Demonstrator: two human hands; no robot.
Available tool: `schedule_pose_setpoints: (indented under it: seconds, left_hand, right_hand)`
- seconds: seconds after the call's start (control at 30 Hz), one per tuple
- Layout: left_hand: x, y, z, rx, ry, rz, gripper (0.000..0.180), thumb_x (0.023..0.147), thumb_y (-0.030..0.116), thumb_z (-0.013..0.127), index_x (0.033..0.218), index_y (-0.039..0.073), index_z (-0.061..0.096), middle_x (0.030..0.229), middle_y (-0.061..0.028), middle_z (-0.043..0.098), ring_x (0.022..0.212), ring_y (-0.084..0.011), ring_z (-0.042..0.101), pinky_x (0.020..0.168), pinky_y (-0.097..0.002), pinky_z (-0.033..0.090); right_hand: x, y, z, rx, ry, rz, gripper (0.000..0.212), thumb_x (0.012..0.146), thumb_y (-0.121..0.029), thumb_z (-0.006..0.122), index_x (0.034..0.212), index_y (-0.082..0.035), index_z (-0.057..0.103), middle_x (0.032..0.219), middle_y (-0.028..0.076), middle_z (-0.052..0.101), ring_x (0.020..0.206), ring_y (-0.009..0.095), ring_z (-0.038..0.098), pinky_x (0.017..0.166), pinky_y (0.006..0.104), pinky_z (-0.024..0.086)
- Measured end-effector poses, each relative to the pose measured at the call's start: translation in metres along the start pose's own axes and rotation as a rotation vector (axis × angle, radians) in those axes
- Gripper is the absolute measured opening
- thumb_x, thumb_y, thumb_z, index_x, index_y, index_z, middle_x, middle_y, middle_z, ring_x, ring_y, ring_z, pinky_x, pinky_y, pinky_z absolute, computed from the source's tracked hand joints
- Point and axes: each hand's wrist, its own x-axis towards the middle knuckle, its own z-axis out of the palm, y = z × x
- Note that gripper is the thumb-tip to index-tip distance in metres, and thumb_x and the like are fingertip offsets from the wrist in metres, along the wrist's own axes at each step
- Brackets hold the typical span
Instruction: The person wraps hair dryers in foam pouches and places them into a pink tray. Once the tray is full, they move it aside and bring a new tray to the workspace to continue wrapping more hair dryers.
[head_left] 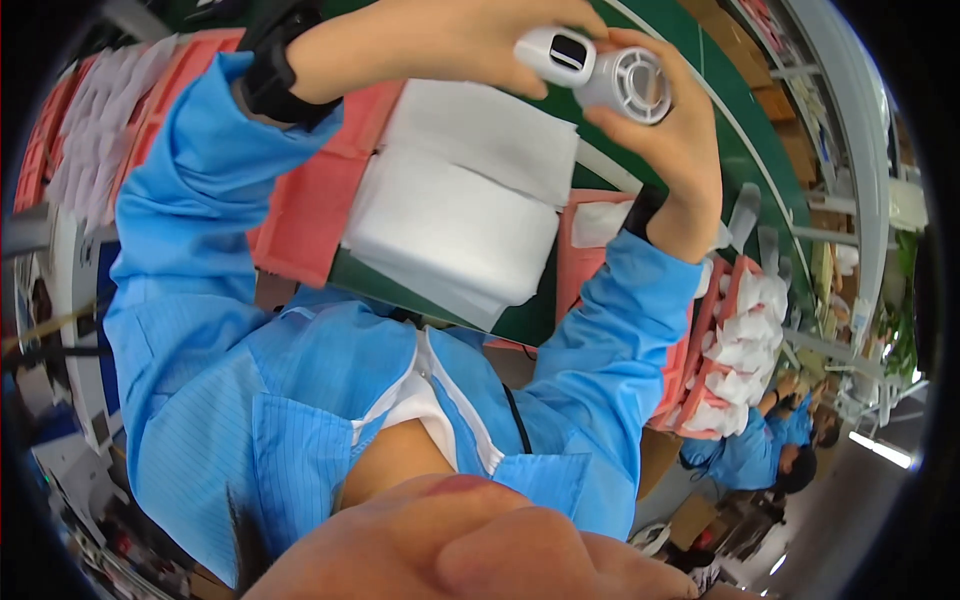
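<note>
Above the far side of the green work table (520, 325) I hold up a small white device that looks like a handheld fan (597, 75). One end has a round spoked grille, the other a rounded body with a dark oval window. My left hand (470, 45) is closed on the windowed end, thumb below and fingers above. Around the grille end curls my right hand (685, 125), thumb under it. Whether the two ends are one piece or two joined parts I cannot tell. A stack of white foam sheets (460, 200) lies below my hands.
Red trays (310, 215) lie left of the sheets. Further left, another red tray holds wrapped white items (110, 120). On the right, stacked pink trays (690, 400) carry white bundles (745, 330). Co-workers in blue (750, 455) sit at the right. A metal frame (870, 180) stands beyond.
</note>
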Motion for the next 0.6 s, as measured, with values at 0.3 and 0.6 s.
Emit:
schedule_pose_setpoints:
  seconds: [0.3, 0.6]
  left_hand:
    - [-0.014, -0.051, 0.177, -0.168, 0.147, -0.197, 0.026, 0.074, 0.019, 0.069, 0.093, 0.008, 0.053, 0.085, -0.011, 0.053, 0.077, -0.0303, 0.056, 0.064, -0.0374, 0.045]
    - [-0.02, -0.042, 0.201, -0.069, 0.011, -0.25, 0.015, 0.075, 0.018, 0.069, 0.075, 0.007, 0.058, 0.082, -0.0081, 0.057, 0.076, -0.0277, 0.058, 0.063, -0.0366, 0.046]
  right_hand:
    - [-0.017, 0.086, -0.003, 0.147, 0.511, 0.086, 0.052, 0.056, 0.002, 0.073, 0.105, 0.0, 0.055, 0.099, 0.008, 0.064, 0.09, 0.014, 0.06, 0.082, 0.0256, 0.047]
    - [-0.007, 0.116, 0.024, 0.296, 0.461, -0.023, 0.057, 0.052, -0.001, 0.073, 0.105, -0.002, 0.053, 0.102, 0.012, 0.062, 0.094, 0.019, 0.059, 0.083, 0.0293, 0.047]
